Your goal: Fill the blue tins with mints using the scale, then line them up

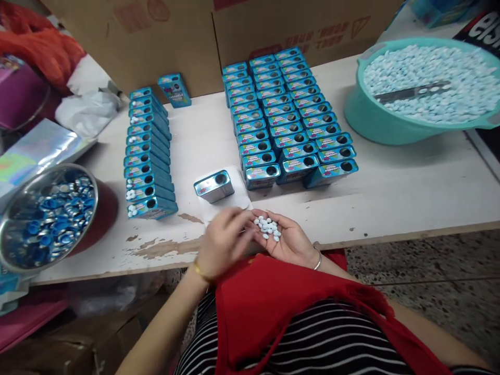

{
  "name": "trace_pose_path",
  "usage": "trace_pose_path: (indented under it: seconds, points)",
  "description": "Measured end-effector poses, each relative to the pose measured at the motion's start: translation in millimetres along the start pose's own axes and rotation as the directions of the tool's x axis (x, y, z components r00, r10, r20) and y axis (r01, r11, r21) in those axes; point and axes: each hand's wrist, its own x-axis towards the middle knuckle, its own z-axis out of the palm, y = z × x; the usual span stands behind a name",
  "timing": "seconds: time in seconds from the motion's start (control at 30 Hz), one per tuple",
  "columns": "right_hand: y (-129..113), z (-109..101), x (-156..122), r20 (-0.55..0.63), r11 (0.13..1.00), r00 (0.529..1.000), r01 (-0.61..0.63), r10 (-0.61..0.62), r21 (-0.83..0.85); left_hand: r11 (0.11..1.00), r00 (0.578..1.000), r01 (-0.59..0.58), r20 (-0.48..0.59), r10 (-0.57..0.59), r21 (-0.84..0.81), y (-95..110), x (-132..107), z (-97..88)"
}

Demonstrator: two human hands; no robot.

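My right hand lies palm up at the table's near edge, cupped around a small heap of pale blue-white candies. My left hand reaches across to that heap, its fingers bent over the candies and blurred by motion. Just beyond my hands a single blue tin with a round hole in its top stands on a white sheet. A block of several rows of the same open tins stands behind it. A separate column of tins at the left shows candies in some holes.
A teal basin full of the pale candies, with a metal strip lying on them, sits at the right. A steel bowl of blue caps is at the left edge. Cardboard boxes line the back of the white table.
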Motion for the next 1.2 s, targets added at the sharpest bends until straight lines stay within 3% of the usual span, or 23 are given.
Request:
trace_pose_path:
  seconds: [0.07, 0.23, 0.43, 0.6, 0.7, 0.8, 0.9, 0.97, 1.03, 1.2]
  points:
    - [3, -8, -3, -0.005, 1.0, 1.0, -0.007, 0.007, -0.003, 0.999, 0.986, 0.007, 0.17, 0.002, -0.053, 23, -3, 15.3]
    - [3, -21, -13, -0.023, 0.999, 1.0, -0.019, 0.018, -0.05, 0.994, 0.954, 0.105, 0.284, -0.096, -0.018, 42, -5, 41.5]
    - [0, -20, -17, -0.113, 0.998, 0.993, -0.01, 0.016, 0.055, 0.99, 0.952, 0.14, 0.272, -0.142, 0.03, 41, 0, 43.6]
    - [0, -16, -15, -0.126, 0.996, 0.992, -0.016, 0.028, 0.091, 0.991, 0.964, 0.122, 0.244, -0.108, -0.045, 39, -2, 46.9]
    - [1, -15, -12, -0.099, 0.996, 0.995, -0.019, 0.027, 0.09, 0.981, 0.978, 0.108, 0.192, -0.077, -0.159, 36, 1, 37.9]
    - [3, -11, -7, -0.069, 0.996, 0.997, -0.029, 0.035, 0.079, 0.961, 0.994, 0.11, 0.037, -0.104, -0.254, 25, 14, 13.0]
    - [5, -6, -2, -0.024, 0.998, 0.998, -0.051, 0.052, 0.034, 0.979, 0.977, 0.119, -0.156, -0.145, -0.166, 7, 37, -17.8]
    - [5, -4, 0, 0.004, 0.998, 0.998, -0.056, 0.056, 0.012, 0.989, 0.963, 0.132, -0.229, -0.144, -0.067, -7, 52, -33.2]
    - [4, -5, 1, 0.021, 0.999, 0.999, -0.049, 0.049, 0.009, 0.987, 0.962, 0.159, -0.228, -0.151, 0.015, -20, 63, -41.7]
    - [-1, -4, -2, 0.011, 0.999, 0.999, -0.031, 0.031, 0.022, 0.976, 0.982, 0.184, -0.075, -0.176, 0.114, -34, 67, -47.3]
